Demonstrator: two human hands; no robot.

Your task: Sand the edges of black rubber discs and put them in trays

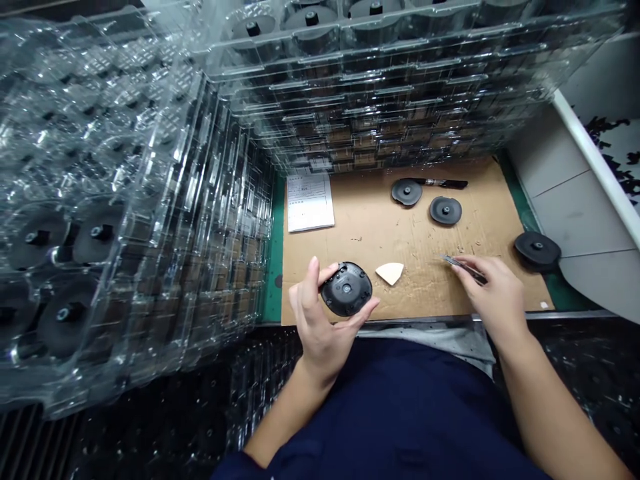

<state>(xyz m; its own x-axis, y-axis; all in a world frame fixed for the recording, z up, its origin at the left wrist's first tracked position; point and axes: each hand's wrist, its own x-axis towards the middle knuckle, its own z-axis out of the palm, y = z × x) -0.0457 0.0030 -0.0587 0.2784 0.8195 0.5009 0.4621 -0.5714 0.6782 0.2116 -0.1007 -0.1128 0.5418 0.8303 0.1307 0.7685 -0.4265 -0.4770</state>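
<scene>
Surface: brown cardboard sheet [425,283] on a green counter mat [274,267], below stacked clear plastic trays [380,87] holding black round parts.
Left hand [320,327]: fingers and thumb gripping a black round part [347,289] by its rim, just above the cardboard's near edge.
Right hand [493,293]: pinching slim metal tweezers [463,268], tips just above the cardboard.
Nearby: white triangular piece [389,272], just beside the held part; three more black round parts [445,211]; black marker [447,183]; printed paper sheet [310,202].

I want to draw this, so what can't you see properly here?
Head view:
Part of the black disc is hidden by the left hand.
Part of the thin metal tool is hidden by the right hand.
The words on the paper sheet are too small to read.
The stacked clear plastic trays are cut off by the top edge.
</scene>
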